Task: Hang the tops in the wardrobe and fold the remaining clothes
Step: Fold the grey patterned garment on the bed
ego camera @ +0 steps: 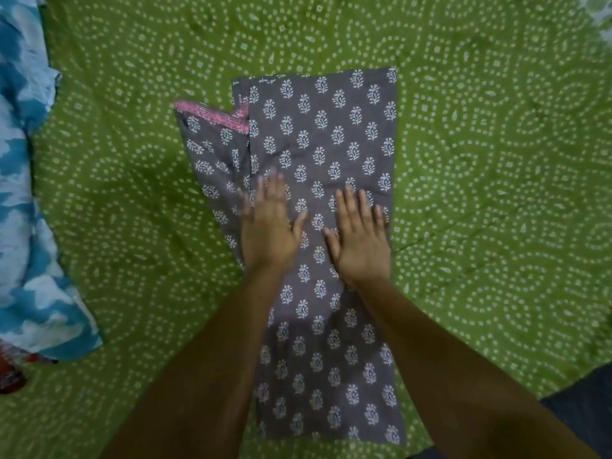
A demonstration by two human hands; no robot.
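A grey garment [328, 134] printed with white leaf motifs lies flat and lengthwise on the green bedsheet [496, 160]. It is folded into a long strip, and a sleeve with pink trim [212, 115] sticks out at its upper left. My left hand [268, 226] lies flat on the cloth with straight fingers, near the strip's left edge. My right hand [359, 236] presses flat beside it, fingers spread, toward the right edge. Both hands are slightly blurred.
A blue and white patterned cloth [29, 226] lies crumpled along the left edge of the bed. Something red [10, 376] shows beneath it at lower left. A dark surface [583, 402] appears at lower right past the sheet's edge.
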